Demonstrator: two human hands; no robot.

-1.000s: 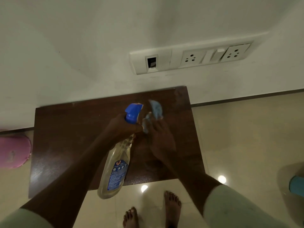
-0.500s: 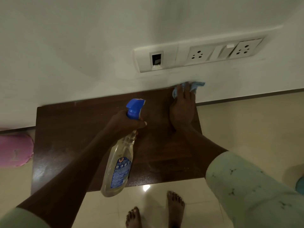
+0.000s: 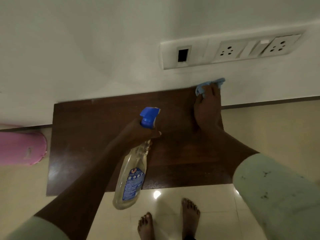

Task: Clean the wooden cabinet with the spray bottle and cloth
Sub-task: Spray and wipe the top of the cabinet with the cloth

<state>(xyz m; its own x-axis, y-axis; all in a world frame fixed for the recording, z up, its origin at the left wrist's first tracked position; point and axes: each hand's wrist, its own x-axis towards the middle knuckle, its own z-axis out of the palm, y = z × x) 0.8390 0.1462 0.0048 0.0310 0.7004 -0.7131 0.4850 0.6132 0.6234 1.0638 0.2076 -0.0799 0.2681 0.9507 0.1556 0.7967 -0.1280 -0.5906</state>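
Observation:
The dark wooden cabinet top [image 3: 90,135] stands against the white wall. My left hand [image 3: 138,134] grips the neck of a clear spray bottle [image 3: 131,177] with a blue trigger head, held tilted above the cabinet's middle. My right hand [image 3: 207,110] lies flat with straight fingers on a light blue cloth [image 3: 202,87], pressing it onto the cabinet's far right corner by the wall. Most of the cloth is hidden under my fingers.
A white socket and switch panel [image 3: 230,51] is on the wall above the cabinet. A pink slipper [image 3: 20,148] lies on the tiled floor at the left. My bare feet [image 3: 188,219] stand in front of the cabinet.
My right hand carried the cloth from beside the bottle's nozzle to the far right corner and pressed it flat there. The bottle stayed in my left hand, about where it was.

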